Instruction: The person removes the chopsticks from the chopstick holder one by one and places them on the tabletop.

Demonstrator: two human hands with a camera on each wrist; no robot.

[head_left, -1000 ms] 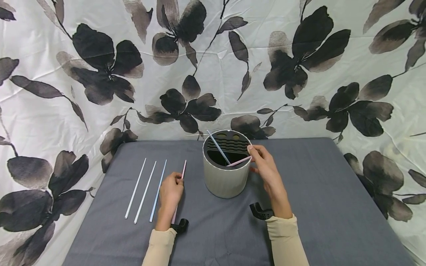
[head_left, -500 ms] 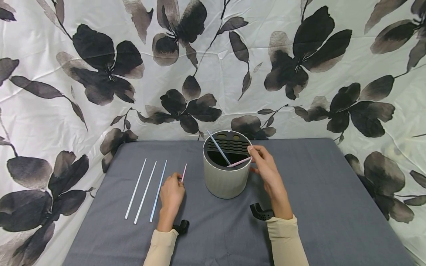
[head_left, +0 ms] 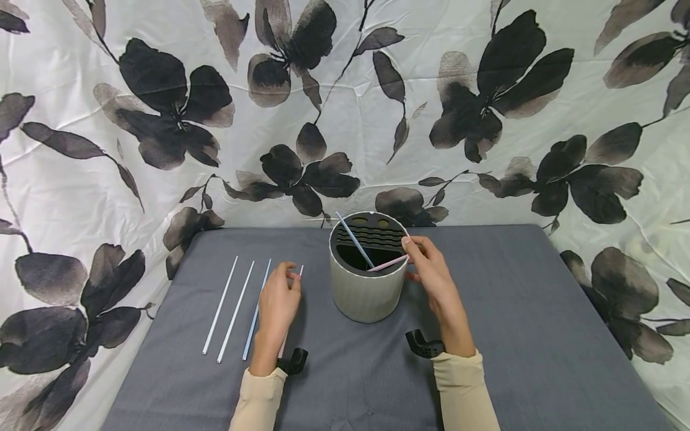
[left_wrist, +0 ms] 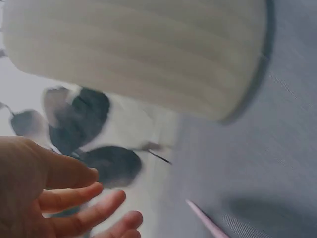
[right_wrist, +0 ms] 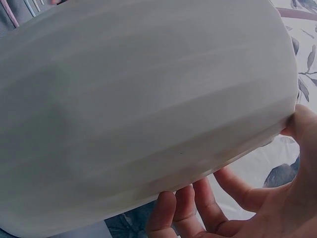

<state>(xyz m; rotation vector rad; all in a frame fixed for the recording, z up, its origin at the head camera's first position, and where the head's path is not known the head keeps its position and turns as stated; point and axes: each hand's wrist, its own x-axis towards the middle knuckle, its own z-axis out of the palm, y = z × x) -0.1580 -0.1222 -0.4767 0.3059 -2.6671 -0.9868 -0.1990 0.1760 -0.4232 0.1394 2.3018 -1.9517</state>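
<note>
A round off-white holder (head_left: 366, 299) with a dark slotted insert stands mid-table. A blue straw (head_left: 354, 240) and a short visible length of pink straw (head_left: 388, 263) lean in its front opening. My right hand (head_left: 435, 278) grips its right side, thumb at the rim; in the right wrist view its fingers (right_wrist: 205, 198) press the wall. To the left, another pink straw (left_wrist: 210, 222) lies on the cloth, partly hidden in the head view by my left hand (head_left: 279, 302). That hand's fingers are loosely spread beside it, holding nothing. Left of the hand lie a blue straw (head_left: 251, 335) and two white straws (head_left: 220, 305) (head_left: 235, 312).
A grey cloth (head_left: 539, 329) covers the table. A white curtain (head_left: 377, 131) with dark flowers hangs right behind its back edge. Black camera mounts (head_left: 423, 344) sit on both wrists.
My left hand, first with its fingertips at the pink straw, has moved slightly toward the back and its fingers have come off the straw. My right hand and the holder stay in place.
</note>
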